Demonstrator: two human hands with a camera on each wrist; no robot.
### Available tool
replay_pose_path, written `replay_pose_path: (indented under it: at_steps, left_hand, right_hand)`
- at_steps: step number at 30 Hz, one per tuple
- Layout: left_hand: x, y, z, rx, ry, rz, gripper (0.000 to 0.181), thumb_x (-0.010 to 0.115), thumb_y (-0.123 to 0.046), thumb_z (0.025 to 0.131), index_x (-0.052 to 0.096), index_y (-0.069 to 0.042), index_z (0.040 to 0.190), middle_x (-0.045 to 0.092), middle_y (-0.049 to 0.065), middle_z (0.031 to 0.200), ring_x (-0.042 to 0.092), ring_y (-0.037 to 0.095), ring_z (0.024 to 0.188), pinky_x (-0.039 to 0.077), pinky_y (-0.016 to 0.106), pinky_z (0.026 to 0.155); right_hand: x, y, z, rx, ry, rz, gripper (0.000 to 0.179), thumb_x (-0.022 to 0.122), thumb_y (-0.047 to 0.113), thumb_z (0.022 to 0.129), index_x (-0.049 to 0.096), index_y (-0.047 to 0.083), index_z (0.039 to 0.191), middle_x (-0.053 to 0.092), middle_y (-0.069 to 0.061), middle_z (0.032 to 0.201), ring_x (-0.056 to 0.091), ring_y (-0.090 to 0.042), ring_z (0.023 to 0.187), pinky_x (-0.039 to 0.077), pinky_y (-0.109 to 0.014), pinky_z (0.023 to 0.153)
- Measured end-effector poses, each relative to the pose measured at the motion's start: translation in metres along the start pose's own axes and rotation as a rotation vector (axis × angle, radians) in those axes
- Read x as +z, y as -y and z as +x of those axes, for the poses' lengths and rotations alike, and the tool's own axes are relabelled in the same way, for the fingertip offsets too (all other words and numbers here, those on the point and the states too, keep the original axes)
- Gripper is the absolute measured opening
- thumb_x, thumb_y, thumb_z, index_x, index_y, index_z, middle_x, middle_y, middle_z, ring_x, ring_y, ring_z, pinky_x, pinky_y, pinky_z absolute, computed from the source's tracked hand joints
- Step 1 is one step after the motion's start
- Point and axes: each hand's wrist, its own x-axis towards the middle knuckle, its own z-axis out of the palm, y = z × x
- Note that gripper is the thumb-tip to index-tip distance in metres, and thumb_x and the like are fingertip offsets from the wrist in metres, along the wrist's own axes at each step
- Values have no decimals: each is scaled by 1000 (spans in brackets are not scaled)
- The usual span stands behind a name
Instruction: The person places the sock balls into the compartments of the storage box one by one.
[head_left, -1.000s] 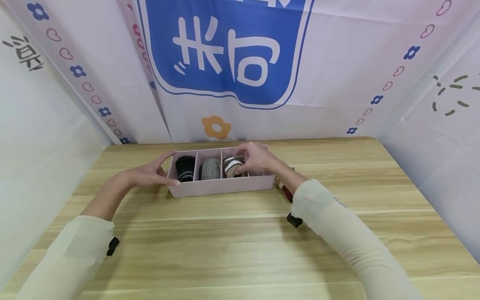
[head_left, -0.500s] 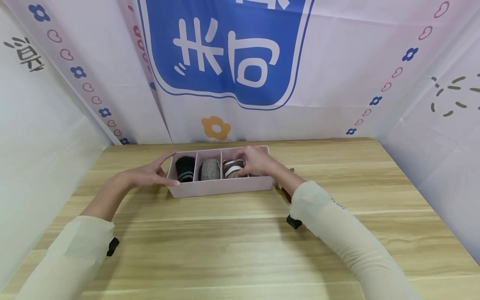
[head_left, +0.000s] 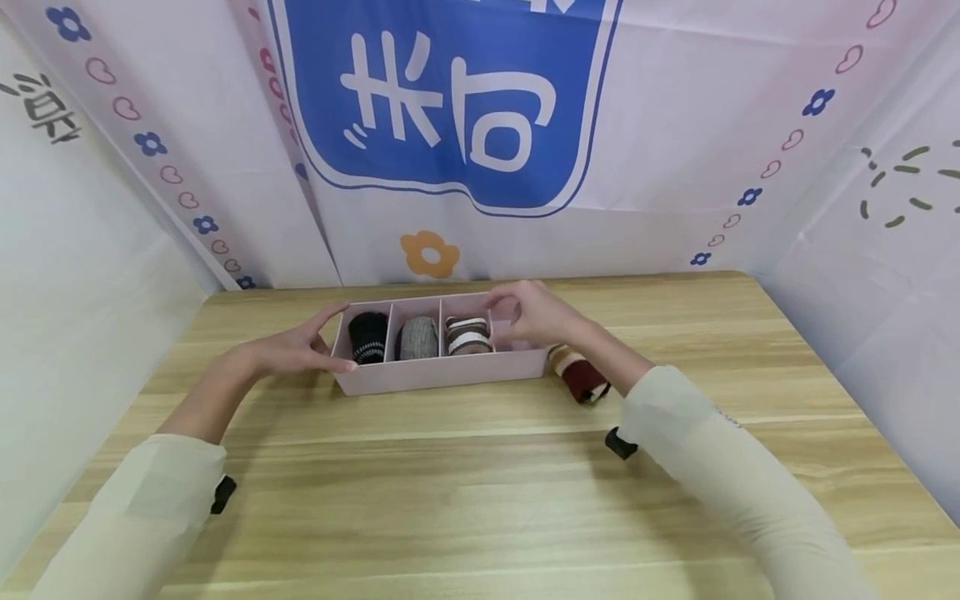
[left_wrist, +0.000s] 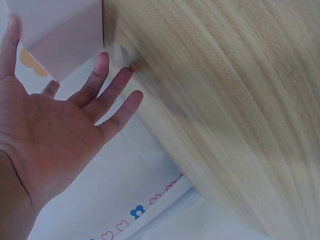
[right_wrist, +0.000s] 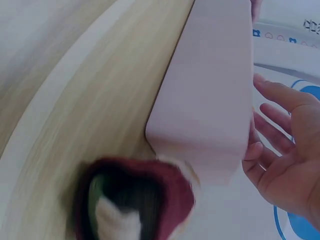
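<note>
A pink divided storage box stands near the back of the table. My left hand grips its left end, thumb at the front rim and index finger at the back corner; the other fingers spread apart in the left wrist view. In separate compartments lie a rolled black sock, a rolled grey sock and a rolled brown-and-white striped sock. Over the rightmost compartment hovers my right hand, fingers loosely bent and holding nothing. A rolled dark red sock lies on the table by the box's right end.
The wood-grain table reaches toward me in front of the box. A printed white cloth hangs right behind the table, and white side walls flank it.
My right hand has let go of the brown-and-white sock and moved right, over the rightmost compartment. The red sock now shows more fully. My left hand stays at the box's left end.
</note>
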Motion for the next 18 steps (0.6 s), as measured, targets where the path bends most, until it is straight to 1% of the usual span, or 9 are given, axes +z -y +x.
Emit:
replay_pose_path:
  at_steps: [3,5,7,12,14,18]
  left_hand:
    - [-1,-1,0,-1,1,0,114,74,-39,94,-9,-12,166,59,26,123,57,34,115,43,58,102]
    - [-2,-2,0,-3,0,4,114,74,-40,94,-9,-12,166,59,26,124,57,34,115,43,59,102]
    - [-3,-3,0,-3,-1,7,114,74,-40,94,-9,-11,166,59,26,124,57,34,115,42,60,102]
    - [-2,-4,0,2,-1,7,114,75,-39,93,-9,-11,166,59,27,124,58,35,116,42,60,103]
    - [-2,-4,-1,3,1,5,114,75,-39,93,-9,-10,165,60,26,123,58,34,115,42,60,103]
    - [0,-3,-1,7,1,5,114,75,-39,93,-9,-10,165,61,26,121,59,34,114,42,60,103]
  right_hand:
    - [-10,0,-10,13,-20,54,47,84,7,84,70,0,129,70,-16,126,66,-24,71,55,-34,64]
    - [-16,-2,-16,18,-38,79,47,84,5,84,69,-2,128,68,-18,127,64,-19,67,52,-29,59]
    - [-23,-5,-22,18,-56,97,47,85,4,84,68,-3,127,68,-20,127,62,-19,63,48,-26,55]
    - [-37,-15,-36,23,-89,94,45,84,2,84,68,-4,125,68,-22,126,64,-27,64,48,-25,55]
    - [-43,-20,-42,33,-95,88,44,84,3,85,68,-4,125,68,-22,125,66,-28,66,49,-25,57]
    - [-52,-29,-56,67,-100,86,43,84,5,86,68,-3,125,68,-20,125,66,-22,67,50,-25,59]
